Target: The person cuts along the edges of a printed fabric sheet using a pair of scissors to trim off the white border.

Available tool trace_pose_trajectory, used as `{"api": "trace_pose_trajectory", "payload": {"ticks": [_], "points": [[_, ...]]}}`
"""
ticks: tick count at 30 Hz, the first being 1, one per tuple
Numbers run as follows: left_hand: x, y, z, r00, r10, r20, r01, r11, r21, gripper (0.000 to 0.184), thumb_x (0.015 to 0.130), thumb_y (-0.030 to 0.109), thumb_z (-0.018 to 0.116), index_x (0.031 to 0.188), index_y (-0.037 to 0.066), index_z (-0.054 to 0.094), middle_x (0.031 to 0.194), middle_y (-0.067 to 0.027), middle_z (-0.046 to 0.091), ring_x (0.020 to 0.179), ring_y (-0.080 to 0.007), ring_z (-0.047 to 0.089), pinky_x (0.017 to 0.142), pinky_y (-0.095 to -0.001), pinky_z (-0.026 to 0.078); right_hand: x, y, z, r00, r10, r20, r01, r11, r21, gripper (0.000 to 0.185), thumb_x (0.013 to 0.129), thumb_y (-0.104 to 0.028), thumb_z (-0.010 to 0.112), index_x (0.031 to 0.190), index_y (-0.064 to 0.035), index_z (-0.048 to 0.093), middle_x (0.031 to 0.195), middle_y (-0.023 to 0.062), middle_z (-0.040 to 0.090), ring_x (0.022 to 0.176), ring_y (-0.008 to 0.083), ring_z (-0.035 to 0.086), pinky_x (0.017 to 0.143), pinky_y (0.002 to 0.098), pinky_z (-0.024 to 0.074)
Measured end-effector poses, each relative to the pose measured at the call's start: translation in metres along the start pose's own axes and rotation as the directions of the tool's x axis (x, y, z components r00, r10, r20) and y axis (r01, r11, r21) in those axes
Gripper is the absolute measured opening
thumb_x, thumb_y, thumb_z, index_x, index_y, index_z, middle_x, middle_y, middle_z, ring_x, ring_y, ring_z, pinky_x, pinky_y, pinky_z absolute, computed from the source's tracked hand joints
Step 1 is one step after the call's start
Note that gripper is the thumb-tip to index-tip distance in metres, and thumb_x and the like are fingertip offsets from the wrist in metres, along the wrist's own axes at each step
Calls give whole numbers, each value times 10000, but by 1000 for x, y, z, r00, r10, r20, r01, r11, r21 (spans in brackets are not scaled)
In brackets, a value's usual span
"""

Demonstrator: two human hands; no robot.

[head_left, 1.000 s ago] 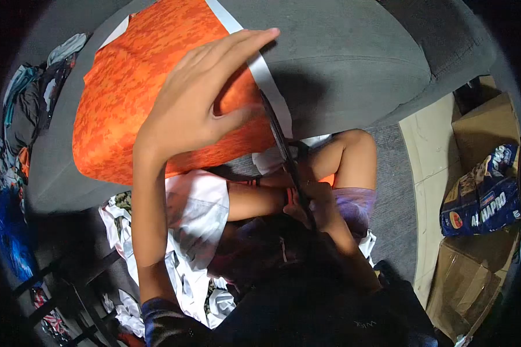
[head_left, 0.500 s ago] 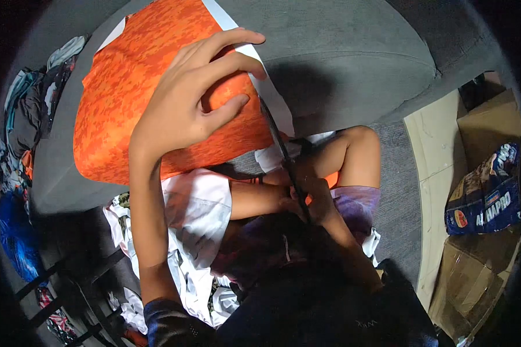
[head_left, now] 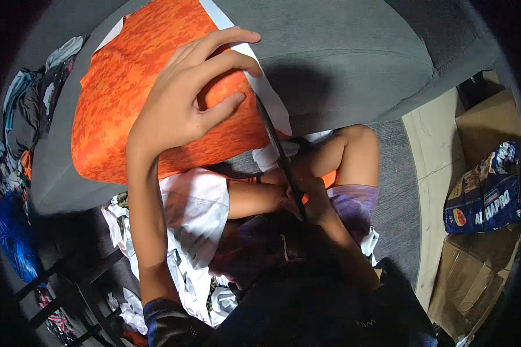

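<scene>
An orange patterned piece of cloth (head_left: pixel 121 110) with a white margin (head_left: pixel 272 101) lies over the grey cushion in front of me. My left hand (head_left: pixel 182 98) rests on the cloth with its fingers spread, the fingertips reaching the white margin. Below and to the right, my right hand (head_left: pixel 311 199) is closed around long dark scissors (head_left: pixel 279 151), seen nearly edge-on. Their upper end meets the cloth along the line between orange and white. Shadow hides part of the handles and the right fingers.
A grey sofa-like cushion (head_left: pixel 353 75) supports the cloth. White scraps (head_left: pixel 185 283) lie around my crossed legs. Clothes (head_left: pixel 26 115) and a blue plastic bag (head_left: pixel 14 231) are at the left, by a dark metal frame (head_left: pixel 87 289). Cardboard boxes (head_left: pixel 466 277) and a printed bag (head_left: pixel 486 196) stand right.
Both hands, the scissors and the cloth edge have shifted slightly left in view. My left hand keeps its spread pose, and my right hand still grips the scissors.
</scene>
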State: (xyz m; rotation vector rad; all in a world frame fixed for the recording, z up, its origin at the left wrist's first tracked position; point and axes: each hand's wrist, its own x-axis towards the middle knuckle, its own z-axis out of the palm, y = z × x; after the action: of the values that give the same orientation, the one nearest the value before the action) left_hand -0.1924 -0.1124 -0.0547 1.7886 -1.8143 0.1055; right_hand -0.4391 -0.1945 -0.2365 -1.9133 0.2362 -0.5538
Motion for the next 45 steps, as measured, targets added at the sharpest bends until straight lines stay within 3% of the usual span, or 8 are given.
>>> {"api": "trace_pose_trajectory", "payload": {"ticks": [11, 18, 23, 25, 27, 35, 41, 45], "points": [[2, 4, -5, 997, -20, 77, 23, 999, -38, 241, 754, 86, 617, 991, 58, 654, 1356, -105, 526, 1287, -286, 454, 1059, -389, 329, -19, 22, 3, 991, 89, 105, -93, 995, 38, 267, 722, -257, 771, 688, -74, 580, 602, 32, 565, 486, 223, 476, 496, 333, 367], [-26, 49, 11, 915, 48, -401, -116, 982, -148, 138, 744, 8, 566, 837, 7, 668, 1071, -162, 661, 1106, -330, 576, 972, -412, 441, -77, 34, -7, 965, 213, 156, -212, 977, -22, 293, 737, -251, 798, 690, -63, 578, 599, 34, 559, 481, 203, 472, 488, 333, 371], [-115, 100, 110, 818, -513, -261, 333, 792, -511, 282, 709, -61, 578, 978, 9, 619, 990, -143, 608, 911, -255, 566, 833, -327, 459, -103, 58, 9, 968, 202, 146, -199, 979, -40, 292, 740, -261, 800, 747, -54, 595, 621, 31, 578, 518, 197, 495, 509, 322, 388], [-141, 122, 180, 544, -810, -220, 518, 531, -671, 433, 751, -47, 597, 1175, 27, 547, 984, -117, 581, 870, -225, 535, 814, -290, 442, -94, 58, 20, 988, 151, 36, -147, 986, -79, 327, 770, -291, 783, 945, -34, 680, 750, 92, 645, 596, 231, 564, 554, 376, 427], [-140, 146, 204, 478, -871, 117, 534, 182, -825, 504, 803, -23, 604, 1287, 22, 471, 919, -79, 563, 784, -179, 508, 722, -254, 425, -75, 50, 25, 927, 347, 142, -345, 938, -41, 323, 790, -298, 720, 956, -26, 672, 820, 100, 646, 676, 250, 582, 612, 394, 437], [-155, 118, 245, 643, -762, 77, 632, 471, -616, 401, 889, 23, 556, 1286, 9, 496, 812, -40, 545, 625, -139, 447, 550, -261, 367, -69, 64, 32, 981, 172, -85, -182, 974, -131, 388, 765, -248, 653, 1112, -73, 638, 826, 119, 613, 766, 316, 582, 717, 387, 444], [-132, 139, 236, 530, -841, 106, 668, 337, -664, 352, 895, 29, 553, 1246, 3, 530, 834, -80, 581, 636, -154, 479, 555, -274, 392, -32, 24, -18, 998, 8, -55, -19, 978, -208, 406, 776, -243, 651, 1148, -82, 625, 898, 135, 642, 838, 335, 595, 771, 386, 458], [-132, 134, 241, 488, -870, 72, 652, 308, -692, 313, 886, 17, 558, 1197, -13, 549, 874, -126, 602, 647, -173, 511, 571, -295, 427, -24, 5, -55, 964, 227, 141, -206, 967, -153, 238, 761, -71, 687, 992, -13, 685, 1073, 140, 657, 948, 248, 610, 786, 334, 481]]}}
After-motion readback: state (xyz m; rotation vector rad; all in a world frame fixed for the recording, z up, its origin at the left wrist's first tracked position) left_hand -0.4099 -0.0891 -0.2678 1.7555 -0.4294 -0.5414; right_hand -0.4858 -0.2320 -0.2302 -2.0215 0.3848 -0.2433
